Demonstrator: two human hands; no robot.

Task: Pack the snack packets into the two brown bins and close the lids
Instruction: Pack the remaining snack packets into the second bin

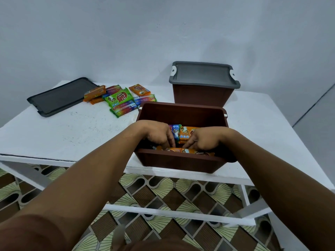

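Far left: loose lid (59, 96) lies flat on the surface (72, 127), well apart from the open bin, its right edge touching the pile. Next right: loose packets (119, 98), a small heap of orange, green and rainbow wrappers, still unpacked, just beside the open bin's far-left corner.

Centre: left hand (155, 134) is down inside the open bin (181, 113), fingers (170, 139) bent downward onto the orange packet (183, 150) lying along the near wall. Tips are hidden by the wall, so whether they pinch or only press I cannot tell. Behind it, the stood packets (186, 134) are lined up on edge in the middle of the bin. Right hand (203, 140) mirrors the left: fingers (192, 142) bent onto the same orange packet from the other side, grip equally unclear.

Step in hand, as I read it: seating this packet in the near row. To do it well, push both ends down evenly so it sits level, snug against the wall and the row behind, leaving the far side free for the heap. Don't crush the wrapper. Keep everything below the rim or the lid won't seat.

Right rear: closed bin (199, 96), grey lid on, looks done. Roughly half the task remains.
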